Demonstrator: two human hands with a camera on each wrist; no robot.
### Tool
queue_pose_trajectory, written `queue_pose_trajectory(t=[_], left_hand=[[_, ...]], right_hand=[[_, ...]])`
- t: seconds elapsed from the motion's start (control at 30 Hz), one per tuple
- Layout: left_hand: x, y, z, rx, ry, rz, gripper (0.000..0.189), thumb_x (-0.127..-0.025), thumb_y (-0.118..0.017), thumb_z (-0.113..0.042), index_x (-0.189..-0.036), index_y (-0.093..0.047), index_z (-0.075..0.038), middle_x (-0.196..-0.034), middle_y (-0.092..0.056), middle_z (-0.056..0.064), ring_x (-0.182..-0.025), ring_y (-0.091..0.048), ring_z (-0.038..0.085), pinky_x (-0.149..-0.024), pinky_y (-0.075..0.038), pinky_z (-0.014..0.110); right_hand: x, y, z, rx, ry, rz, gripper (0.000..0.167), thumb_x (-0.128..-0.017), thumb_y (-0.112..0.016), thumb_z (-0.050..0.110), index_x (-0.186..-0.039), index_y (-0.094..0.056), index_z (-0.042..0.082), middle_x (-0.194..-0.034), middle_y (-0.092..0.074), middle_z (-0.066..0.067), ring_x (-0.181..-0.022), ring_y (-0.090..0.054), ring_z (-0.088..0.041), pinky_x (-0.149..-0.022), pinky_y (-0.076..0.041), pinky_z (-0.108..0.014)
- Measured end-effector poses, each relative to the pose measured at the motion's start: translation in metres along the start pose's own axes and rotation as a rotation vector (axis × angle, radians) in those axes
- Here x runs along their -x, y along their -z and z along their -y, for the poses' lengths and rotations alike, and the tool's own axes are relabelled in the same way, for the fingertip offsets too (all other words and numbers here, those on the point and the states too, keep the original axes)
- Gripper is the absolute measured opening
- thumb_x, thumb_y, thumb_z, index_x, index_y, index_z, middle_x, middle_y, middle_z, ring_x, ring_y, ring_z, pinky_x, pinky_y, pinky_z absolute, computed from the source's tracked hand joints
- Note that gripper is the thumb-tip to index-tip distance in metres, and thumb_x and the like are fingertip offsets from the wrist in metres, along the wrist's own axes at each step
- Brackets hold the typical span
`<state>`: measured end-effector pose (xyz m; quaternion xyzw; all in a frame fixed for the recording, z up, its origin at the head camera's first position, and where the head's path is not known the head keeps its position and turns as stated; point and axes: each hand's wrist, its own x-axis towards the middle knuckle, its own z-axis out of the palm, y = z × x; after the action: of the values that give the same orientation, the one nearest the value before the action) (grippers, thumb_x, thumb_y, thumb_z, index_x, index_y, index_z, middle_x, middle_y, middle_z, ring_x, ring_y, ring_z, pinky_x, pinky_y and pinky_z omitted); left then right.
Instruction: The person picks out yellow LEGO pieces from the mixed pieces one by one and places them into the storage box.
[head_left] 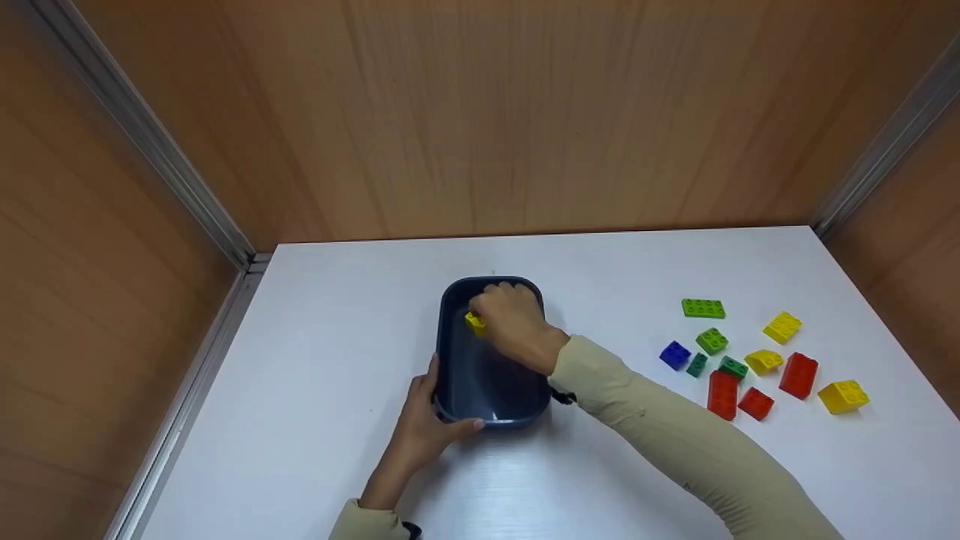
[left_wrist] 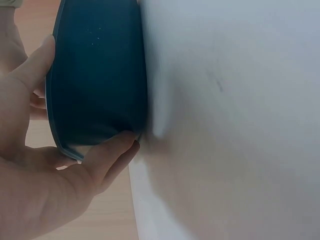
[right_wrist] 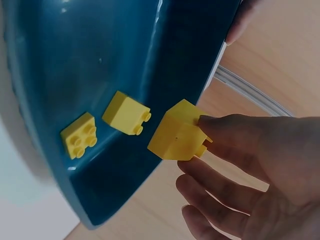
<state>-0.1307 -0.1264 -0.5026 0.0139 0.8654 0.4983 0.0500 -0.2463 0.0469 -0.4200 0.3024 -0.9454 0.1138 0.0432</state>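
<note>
1. Dark blue tray [head_left: 450,375]: a rounded rectangular plastic container, set on the white table [head_left: 337,315] left of centre. Two yellow studded bricks already lie on its floor, one stud-side up [right_wrist: 79,135], the other tipped on its side [right_wrist: 126,113], close together but apart.

2. Left hand [head_left: 420,427]: cups the tray's near left corner, thumb along the left wall and fingers [left_wrist: 112,150] curled under the near rim where it meets the table. Judged a steadying hold, so the tray does not slide while the other hand works inside.

3. Right hand [head_left: 514,322]: reaches into the tray's far end, sleeve [head_left: 675,435] stretched across the right wall. It pinches a yellow brick [right_wrist: 179,131] at one end, at its fingertips. The brick juts out beyond the fingers towards the tray floor, above and just beside the two bricks lying there; whether it touches the floor cannot be told.

4. Loose bricks, right side of the table, well apart from the tray: flat green plate [head_left: 703,308], green [head_left: 711,340], blue [head_left: 675,355], two small dark green [head_left: 733,367], three yellow [head_left: 782,327], three red [head_left: 798,375].
</note>
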Motion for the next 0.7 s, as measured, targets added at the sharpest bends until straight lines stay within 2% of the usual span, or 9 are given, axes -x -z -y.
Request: queue_pose_trajectory(t=[0.13,0.43,0.7], left_hand=[[-0.001,0.0,0.0,0.0,0.0,0.003,0.124,-0.078,-0.097,-0.029,-0.167,-0.016,0.004,-0.149,-0.043,0.03,-0.14,-0.047,0.042,-0.119,-0.04,0.057],[-0.001,0.0,-0.001,0.004,0.02,0.001,0.126,-0.077,-0.097,-0.028,-0.168,-0.015,0.002,-0.153,-0.041,0.031,-0.142,-0.045,0.044,-0.12,-0.039,0.058],[-0.001,0.0,0.0,0.006,0.008,0.002,0.125,-0.077,-0.097,-0.025,-0.168,-0.015,0.002,-0.151,-0.042,0.031,-0.142,-0.045,0.045,-0.119,-0.039,0.059]], right_hand=[[-0.004,-0.001,0.004,-0.005,-0.001,0.025,0.019,-0.094,-0.077,0.003,-0.112,-0.081,0.005,-0.102,-0.076,-0.012,-0.096,-0.071,-0.029,-0.089,-0.06,-0.048],[-0.01,-0.005,0.009,-0.026,-0.034,0.072,0.024,-0.095,-0.075,0.001,-0.118,-0.08,0.006,-0.11,-0.077,-0.012,-0.104,-0.071,-0.029,-0.097,-0.058,-0.05],[-0.016,-0.011,0.008,-0.033,-0.051,0.082,0.019,-0.092,-0.076,0.0,-0.11,-0.081,0.006,-0.101,-0.078,-0.011,-0.095,-0.072,-0.026,-0.089,-0.061,-0.047]])
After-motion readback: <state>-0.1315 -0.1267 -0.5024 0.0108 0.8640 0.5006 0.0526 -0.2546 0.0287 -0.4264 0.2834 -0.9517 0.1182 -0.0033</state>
